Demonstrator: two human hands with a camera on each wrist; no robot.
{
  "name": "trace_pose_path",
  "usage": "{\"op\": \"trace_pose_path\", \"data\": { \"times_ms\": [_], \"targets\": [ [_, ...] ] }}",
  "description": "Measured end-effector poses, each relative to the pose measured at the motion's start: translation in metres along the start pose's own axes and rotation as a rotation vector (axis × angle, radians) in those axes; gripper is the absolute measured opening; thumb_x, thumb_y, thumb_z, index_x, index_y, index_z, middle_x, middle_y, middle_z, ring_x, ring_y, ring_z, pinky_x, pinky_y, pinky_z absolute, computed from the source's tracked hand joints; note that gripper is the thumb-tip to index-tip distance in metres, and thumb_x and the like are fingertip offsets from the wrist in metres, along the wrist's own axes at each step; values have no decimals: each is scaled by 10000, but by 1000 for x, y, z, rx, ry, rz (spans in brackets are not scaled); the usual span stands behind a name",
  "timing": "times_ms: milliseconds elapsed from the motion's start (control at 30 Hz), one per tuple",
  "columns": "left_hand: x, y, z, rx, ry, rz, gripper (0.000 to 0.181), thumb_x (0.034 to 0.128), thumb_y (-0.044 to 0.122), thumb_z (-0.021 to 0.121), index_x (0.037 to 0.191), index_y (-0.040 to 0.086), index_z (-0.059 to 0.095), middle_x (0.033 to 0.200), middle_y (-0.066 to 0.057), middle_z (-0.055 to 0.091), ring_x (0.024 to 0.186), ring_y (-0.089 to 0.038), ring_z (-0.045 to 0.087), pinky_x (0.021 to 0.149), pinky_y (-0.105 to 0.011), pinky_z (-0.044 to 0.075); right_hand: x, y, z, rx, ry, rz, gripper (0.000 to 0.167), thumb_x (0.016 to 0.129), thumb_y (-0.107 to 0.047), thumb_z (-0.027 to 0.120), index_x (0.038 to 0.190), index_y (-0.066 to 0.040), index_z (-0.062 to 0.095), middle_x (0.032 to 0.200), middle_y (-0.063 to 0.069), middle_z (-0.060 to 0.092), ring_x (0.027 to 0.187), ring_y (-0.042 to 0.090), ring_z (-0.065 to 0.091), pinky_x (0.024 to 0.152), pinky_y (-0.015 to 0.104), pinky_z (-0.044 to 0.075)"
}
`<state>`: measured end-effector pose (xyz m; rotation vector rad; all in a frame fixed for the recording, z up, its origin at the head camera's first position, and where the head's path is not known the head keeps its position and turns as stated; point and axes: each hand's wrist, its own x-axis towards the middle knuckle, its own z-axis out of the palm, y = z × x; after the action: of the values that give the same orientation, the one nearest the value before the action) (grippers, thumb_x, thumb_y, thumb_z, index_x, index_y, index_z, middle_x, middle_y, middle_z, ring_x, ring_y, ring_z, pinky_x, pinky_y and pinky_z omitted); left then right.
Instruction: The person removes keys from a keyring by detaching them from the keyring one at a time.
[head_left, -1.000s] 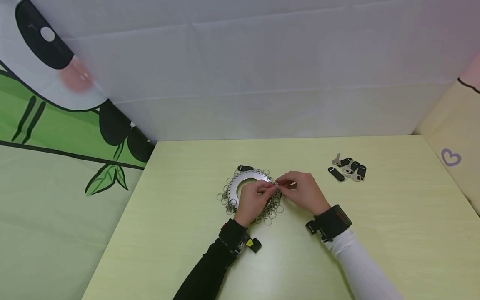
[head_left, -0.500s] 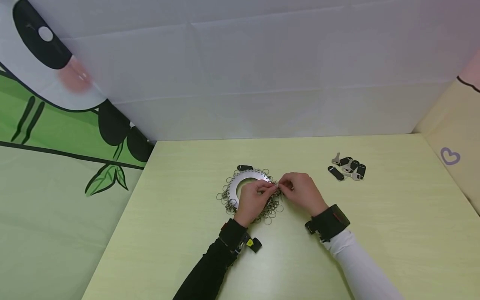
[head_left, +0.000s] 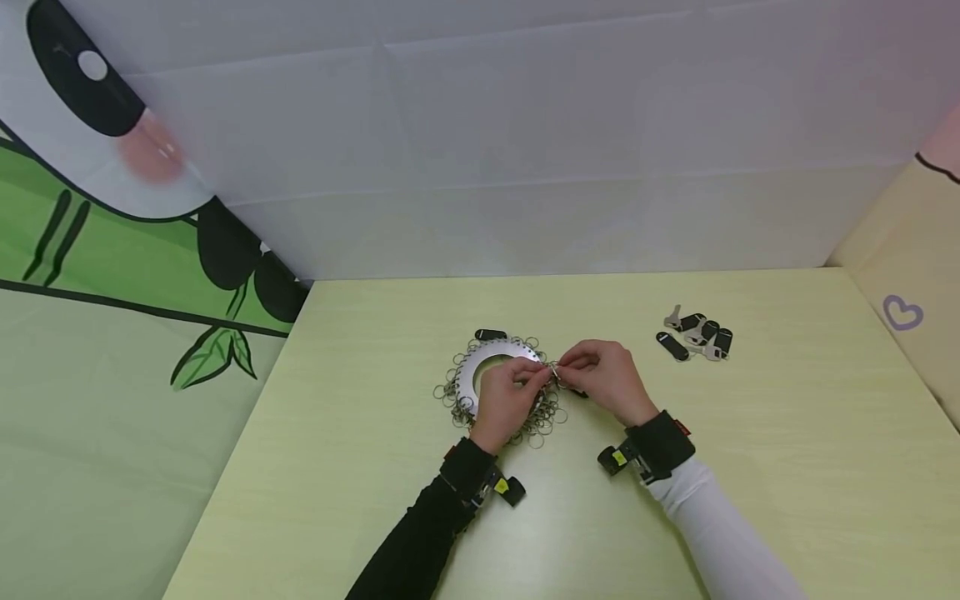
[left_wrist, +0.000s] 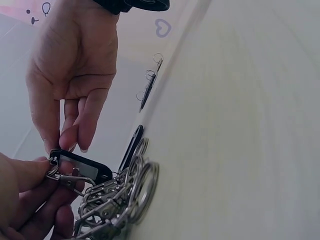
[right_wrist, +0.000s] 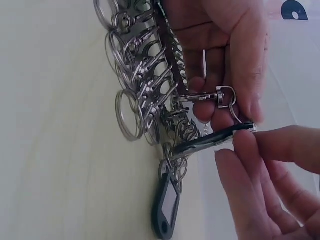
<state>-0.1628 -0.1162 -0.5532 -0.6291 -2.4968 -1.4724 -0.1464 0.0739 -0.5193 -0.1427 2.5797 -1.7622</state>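
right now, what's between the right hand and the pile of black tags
The head view shows bare tabletop between the right hand, which pinches a separate tag, and the pile of black tags.

Pale tbl, gry bkdrp behind.

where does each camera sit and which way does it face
Head: on the head, facing forward and down at the white ring; left hand, right hand, black sleeve and white sleeve show.
Left wrist: on that wrist, facing rightward to the heart drawing; both hands show.
Right wrist: on that wrist, facing leftward to the cartoon eye; both hands show.
The wrist views share the black tag the right hand pinches.
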Motion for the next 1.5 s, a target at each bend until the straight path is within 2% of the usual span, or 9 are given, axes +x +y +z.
{"op": "trace_pose_path", "data": {
  "times_ms": [367,667,833,1100,1300,1500],
  "targets": [
    [-2,3,1,19,9,12,118,951,184,776,985,72,789,856,-38,805,798,-132,757,794,-276,561,1,0,3,63,32,74,149,913,-95,790,998,26,768,869,136,788,734,114,731,657,271,571],
    [-2,6,1,58,32,52,112,934,159,790,976,55,788,850,-57,802,765,-150,765,755,-310,573,2,3,6,130,4,140,171,950,-81,750,1035,67,738,917,177,781,807,218,766,710,277,602],
    [-2,7,0,69,38,53,111,951,171,775,977,64,790,850,-55,803,779,-160,766,757,-330,574,1,3,7,174,7,140,188,942,-69,760,1052,82,735,931,202,780,807,219,771,730,303,616],
    [-2,7,0,74,42,49,122,949,171,777,981,54,791,847,-64,802,793,-176,762,759,-354,575,1,0,10,181,57,149,159,928,-67,769,1019,64,753,895,174,783,795,231,779,717,293,613],
    [-2,8,-1,78,39,44,114,945,160,780,978,52,793,850,-66,802,777,-171,762,729,-314,568,1,1,11,206,20,186,164,970,-47,716,1068,84,727,965,212,769,844,256,773,757,313,622],
    [-2,7,-1,68,40,41,109,943,159,783,979,56,793,866,-67,804,777,-164,767,724,-303,573,2,3,8,272,-36,188,196,995,-13,667,1119,138,683,1029,274,741,817,190,747,770,314,623]
  ]
}}
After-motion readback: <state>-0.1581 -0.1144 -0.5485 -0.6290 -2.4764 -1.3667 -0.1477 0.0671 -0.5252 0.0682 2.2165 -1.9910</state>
